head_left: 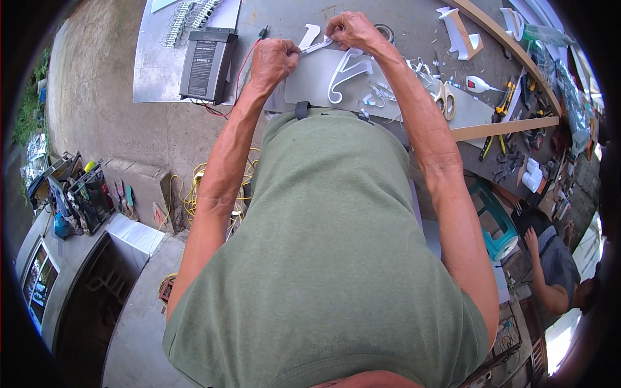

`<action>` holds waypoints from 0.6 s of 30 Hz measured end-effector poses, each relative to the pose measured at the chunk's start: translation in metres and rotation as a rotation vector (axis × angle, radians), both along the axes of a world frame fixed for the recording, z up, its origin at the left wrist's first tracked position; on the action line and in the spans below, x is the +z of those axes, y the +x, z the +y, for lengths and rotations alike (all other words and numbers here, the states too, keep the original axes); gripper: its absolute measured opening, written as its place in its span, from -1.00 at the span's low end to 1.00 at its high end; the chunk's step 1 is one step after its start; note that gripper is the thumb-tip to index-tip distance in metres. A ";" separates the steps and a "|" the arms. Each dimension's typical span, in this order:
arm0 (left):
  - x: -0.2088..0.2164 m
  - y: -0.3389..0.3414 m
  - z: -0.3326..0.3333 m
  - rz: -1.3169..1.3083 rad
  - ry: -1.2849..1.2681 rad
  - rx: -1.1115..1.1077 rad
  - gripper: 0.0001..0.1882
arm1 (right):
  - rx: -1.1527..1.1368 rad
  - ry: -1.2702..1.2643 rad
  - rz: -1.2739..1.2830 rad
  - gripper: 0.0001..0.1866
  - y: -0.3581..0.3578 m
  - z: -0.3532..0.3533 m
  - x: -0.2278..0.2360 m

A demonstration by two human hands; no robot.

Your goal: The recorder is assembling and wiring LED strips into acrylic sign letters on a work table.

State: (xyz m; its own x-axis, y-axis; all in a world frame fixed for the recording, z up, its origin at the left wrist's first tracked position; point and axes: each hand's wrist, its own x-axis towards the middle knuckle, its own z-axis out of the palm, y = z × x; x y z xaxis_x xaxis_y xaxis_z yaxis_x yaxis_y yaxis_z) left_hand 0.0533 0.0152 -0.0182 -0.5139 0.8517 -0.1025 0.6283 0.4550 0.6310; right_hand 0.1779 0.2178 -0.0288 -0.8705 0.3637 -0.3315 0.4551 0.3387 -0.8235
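My left hand (273, 61) and my right hand (351, 30) meet over the far side of the grey worktable (272, 19). Between them they grip a small metal tool or clip (315, 46) with a thin wire at its tip. Just beyond the tool lies a small white curved letter piece (310, 33). Under my right wrist rests a larger white channel-letter shell (348, 70) on a pale sheet (310, 81). Small white light modules on wires (375, 97) trail near the sheet's near edge.
A black power supply box (207, 63) with red wires (242, 68) sits left of my hands. Scissors (443, 97), pliers (501, 107), a wooden strip (501, 126) and more white letters (462, 35) lie to the right. Yellow cable (191, 194) coils on the floor; another person (556, 271) crouches at lower right.
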 end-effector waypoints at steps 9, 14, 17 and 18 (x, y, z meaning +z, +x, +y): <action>0.005 0.004 0.003 0.109 -0.075 0.022 -0.83 | 0.025 0.018 0.005 -0.72 0.000 0.002 -0.002; 0.002 0.009 -0.006 0.249 0.000 0.039 -0.85 | 0.037 0.026 -0.018 -0.73 -0.001 0.003 -0.002; 0.002 0.011 -0.008 0.203 0.001 0.069 -0.84 | 0.030 -0.030 -0.025 -0.75 0.000 0.003 0.003; 0.002 0.012 -0.008 0.188 0.004 0.077 -0.85 | 0.036 -0.034 -0.029 -0.75 0.000 0.003 0.002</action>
State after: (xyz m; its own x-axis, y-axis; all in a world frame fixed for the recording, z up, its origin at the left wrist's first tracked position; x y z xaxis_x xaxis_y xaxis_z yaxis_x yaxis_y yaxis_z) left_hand 0.0648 0.0074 -0.0163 -0.5876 0.8091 0.0050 0.6984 0.5040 0.5082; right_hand 0.1775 0.2210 -0.0270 -0.8726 0.3205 -0.3687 0.4672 0.3271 -0.8214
